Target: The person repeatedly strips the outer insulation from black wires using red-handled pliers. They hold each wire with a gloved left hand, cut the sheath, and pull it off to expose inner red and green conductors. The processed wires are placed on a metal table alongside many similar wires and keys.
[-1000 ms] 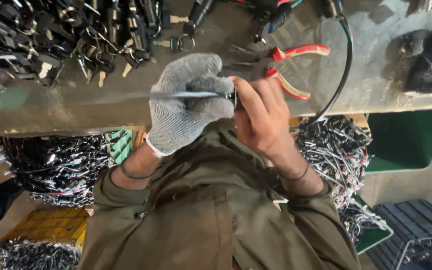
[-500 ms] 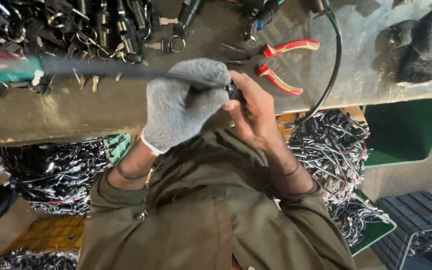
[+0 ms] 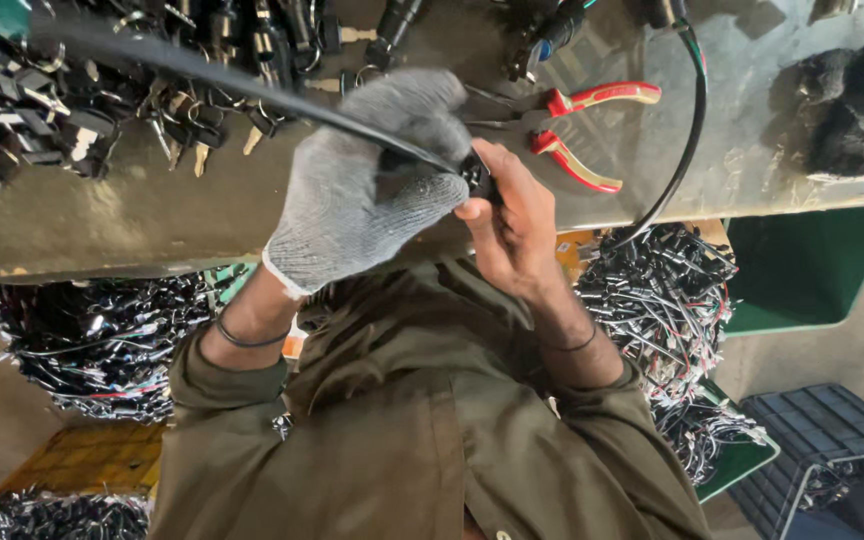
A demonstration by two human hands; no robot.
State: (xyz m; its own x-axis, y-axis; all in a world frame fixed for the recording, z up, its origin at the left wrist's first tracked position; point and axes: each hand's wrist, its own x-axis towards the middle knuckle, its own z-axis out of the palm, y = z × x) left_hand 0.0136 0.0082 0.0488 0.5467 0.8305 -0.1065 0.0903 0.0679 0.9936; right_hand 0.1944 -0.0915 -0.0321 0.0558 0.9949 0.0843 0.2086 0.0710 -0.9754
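Black sleeved cable (image 3: 252, 82) runs from upper left of frame to centre, ending in a black connector (image 3: 478, 178).

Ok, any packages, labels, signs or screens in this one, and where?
No labels, signs or screens show.
Green bin: right, below the bench, open box.
Dark blue crate: bottom right, ribbed plastic.
Yellow crate: bottom left, latticed.

A worn grey workbench (image 3: 102, 225) spans the view. A concrete floor (image 3: 832, 350) is seen below, with a green bin (image 3: 802, 270) and a dark blue crate (image 3: 822, 440) set on it. Lighting is even.
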